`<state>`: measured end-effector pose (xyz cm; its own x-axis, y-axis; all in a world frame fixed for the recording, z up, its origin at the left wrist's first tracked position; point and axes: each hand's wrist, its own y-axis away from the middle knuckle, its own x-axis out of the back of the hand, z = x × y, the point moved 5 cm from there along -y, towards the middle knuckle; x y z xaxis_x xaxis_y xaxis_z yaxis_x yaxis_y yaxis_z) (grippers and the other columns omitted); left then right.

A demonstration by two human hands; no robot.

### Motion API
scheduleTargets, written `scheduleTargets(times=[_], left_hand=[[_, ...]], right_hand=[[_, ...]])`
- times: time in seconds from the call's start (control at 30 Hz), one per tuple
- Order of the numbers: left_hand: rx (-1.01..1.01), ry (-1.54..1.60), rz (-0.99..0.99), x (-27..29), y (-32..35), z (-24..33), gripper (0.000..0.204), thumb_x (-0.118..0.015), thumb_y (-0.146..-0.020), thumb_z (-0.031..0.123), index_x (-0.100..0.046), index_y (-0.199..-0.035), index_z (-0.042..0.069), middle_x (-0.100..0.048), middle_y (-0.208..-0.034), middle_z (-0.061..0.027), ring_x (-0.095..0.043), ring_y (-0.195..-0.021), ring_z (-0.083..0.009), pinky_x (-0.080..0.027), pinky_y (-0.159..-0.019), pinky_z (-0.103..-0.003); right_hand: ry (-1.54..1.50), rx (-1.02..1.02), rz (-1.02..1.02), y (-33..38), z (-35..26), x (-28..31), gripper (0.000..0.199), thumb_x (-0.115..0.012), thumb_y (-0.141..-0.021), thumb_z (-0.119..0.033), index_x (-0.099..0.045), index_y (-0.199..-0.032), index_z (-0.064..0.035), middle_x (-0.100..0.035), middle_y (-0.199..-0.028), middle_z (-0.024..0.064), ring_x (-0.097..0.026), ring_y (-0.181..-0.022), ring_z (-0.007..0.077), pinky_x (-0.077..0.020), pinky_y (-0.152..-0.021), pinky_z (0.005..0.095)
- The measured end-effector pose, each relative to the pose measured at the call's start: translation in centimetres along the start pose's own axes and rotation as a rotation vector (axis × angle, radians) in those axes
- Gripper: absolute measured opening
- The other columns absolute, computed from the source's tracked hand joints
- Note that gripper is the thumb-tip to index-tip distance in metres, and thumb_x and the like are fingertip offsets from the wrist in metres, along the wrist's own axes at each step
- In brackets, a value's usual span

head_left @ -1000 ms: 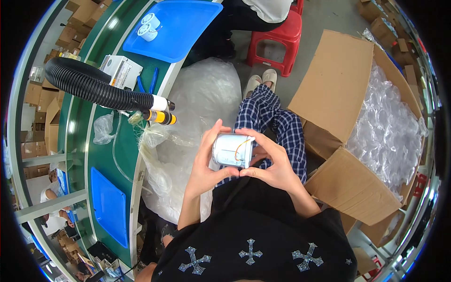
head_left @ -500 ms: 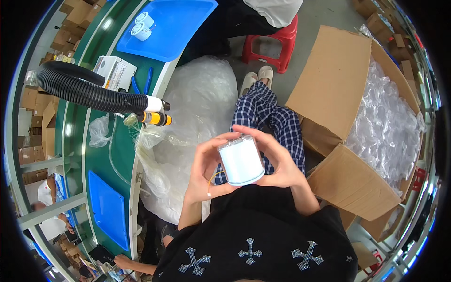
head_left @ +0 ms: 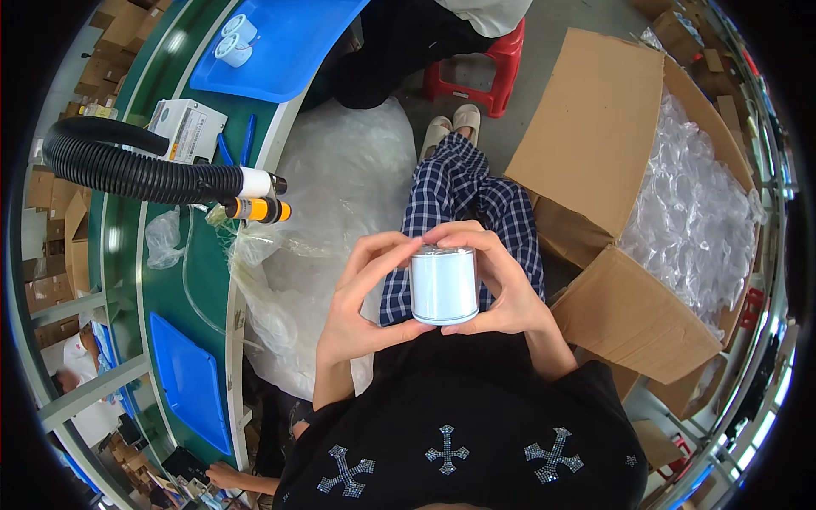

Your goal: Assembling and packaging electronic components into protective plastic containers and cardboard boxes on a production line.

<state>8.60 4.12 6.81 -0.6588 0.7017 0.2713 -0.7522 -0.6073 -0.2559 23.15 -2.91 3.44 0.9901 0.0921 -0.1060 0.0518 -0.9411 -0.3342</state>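
Observation:
Between my two hands I hold a short white cylinder [head_left: 444, 287] with a clear, shiny top end, above my lap. My left hand [head_left: 361, 293] grips its left side, fingertips on the upper end and thumb at the lower edge. On the other side my right hand [head_left: 506, 289] does the same, its fingers bent over the top and its thumb under the bottom. The cylinder's side faces up at me, and its far side is hidden. Two similar small white cylinders [head_left: 234, 49] rest in a blue tray [head_left: 280, 51] at the upper left.
At my left a green workbench [head_left: 191, 297] carries a second blue tray [head_left: 189, 382], blue-handled pliers [head_left: 246, 140], a white box [head_left: 189, 129] and a black flexible hose [head_left: 144, 174]. A large clear plastic bag [head_left: 340, 170] hangs beside it. Clear plastic pieces fill a cardboard box [head_left: 586, 127] at right.
The cylinder has turned from tilted to nearly upright in my hands. My left hand has spread wider, and the thin orange wire seen beside it no longer shows. The whole view has shifted slightly.

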Motion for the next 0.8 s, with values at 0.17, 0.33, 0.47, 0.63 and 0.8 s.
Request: scheduleTargets(times=[0.17,0.33,0.47,0.63,0.8], left_hand=[[0.012,0.058,0.018,0.2,0.3,-0.5,0.068,-0.08,-0.057,0.009,-0.054,-0.119,0.001,-0.048,-0.118,-0.0139,-0.052,-0.103,-0.0231,-0.047,-0.083,-0.033],[0.039,0.083,0.055,-0.2,0.6,-0.7,0.067,-0.08,-0.057,0.008,-0.055,-0.118,0.002,-0.048,-0.117,-0.0138,-0.053,-0.101,-0.0224,-0.048,-0.082,-0.032],[0.041,0.069,0.048,-0.3,0.8,-0.8,0.067,-0.08,-0.057,0.008,-0.054,-0.118,0.002,-0.048,-0.117,-0.0139,-0.053,-0.101,-0.0228,-0.048,-0.082,-0.032],[0.06,0.048,0.027,-0.4,0.6,-1.3,0.067,-0.08,-0.057,0.008,-0.054,-0.118,0.001,-0.049,-0.116,-0.014,-0.053,-0.102,-0.0243,-0.049,-0.081,-0.034],[0.062,0.03,0.002,-0.5,1.1,-1.6,0.067,-0.08,-0.057,0.009,-0.054,-0.118,0.001,-0.049,-0.115,-0.0139,-0.052,-0.103,-0.0243,-0.049,-0.081,-0.034]], right_hand=[[-0.004,-0.006,0.014,-0.4,-0.5,-0.2,0.086,-0.084,-0.057,-0.015,-0.039,-0.13,-0.0049,-0.04,-0.131,0.0169,-0.041,-0.122,0.029,-0.0354,-0.098,0.0391],[-0.075,-0.024,0.022,-0.2,-0.6,0.0,0.081,-0.081,-0.063,-0.018,-0.039,-0.131,-0.0048,-0.04,-0.135,0.0152,-0.04,-0.124,0.0283,-0.0345,-0.099,0.0381],[-0.123,-0.07,0.057,-0.4,-0.3,0.3,0.06,-0.073,-0.071,-0.016,-0.048,-0.122,-0.0002,-0.045,-0.129,0.024,-0.047,-0.119,0.0315,-0.0373,-0.098,0.0419],[-0.035,-0.175,0.293,-0.8,-0.1,0.4,0.022,-0.058,-0.081,-0.006,-0.063,-0.1,0.0043,-0.065,-0.1,0.0174,-0.063,-0.095,0.0231,-0.0482,-0.085,0.0328],[0.091,-0.254,0.4,-1.1,0.6,0.3,0.021,-0.049,-0.089,-0.008,-0.065,-0.084,0.0062,-0.068,-0.083,0.0149,-0.065,-0.074,0.0155,-0.0519,-0.066,0.0252]])
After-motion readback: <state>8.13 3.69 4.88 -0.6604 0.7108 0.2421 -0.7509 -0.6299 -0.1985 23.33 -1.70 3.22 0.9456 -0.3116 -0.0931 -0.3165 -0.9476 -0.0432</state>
